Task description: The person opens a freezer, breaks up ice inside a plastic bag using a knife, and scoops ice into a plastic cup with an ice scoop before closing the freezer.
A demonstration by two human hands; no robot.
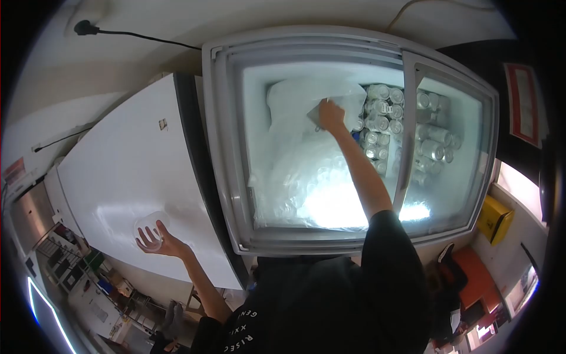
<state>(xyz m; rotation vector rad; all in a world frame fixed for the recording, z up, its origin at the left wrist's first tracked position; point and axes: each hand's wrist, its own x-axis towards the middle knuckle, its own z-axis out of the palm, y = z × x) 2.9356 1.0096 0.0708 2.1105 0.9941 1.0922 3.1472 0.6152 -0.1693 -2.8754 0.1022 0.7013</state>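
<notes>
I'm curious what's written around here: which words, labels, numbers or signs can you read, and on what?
"GEN", on the shirt
"XX", on the shirt
"RISE", on the shirt, ending unclear
Too small or blurred to read: cans, red-edged sign, yellow box.

Grey metal tool; colourless, see-through plastic tub; milky-white plastic wrapping; silvery cans; pale-grey freezer frame; black T-shirt with white lettering; yellow box.
</notes>
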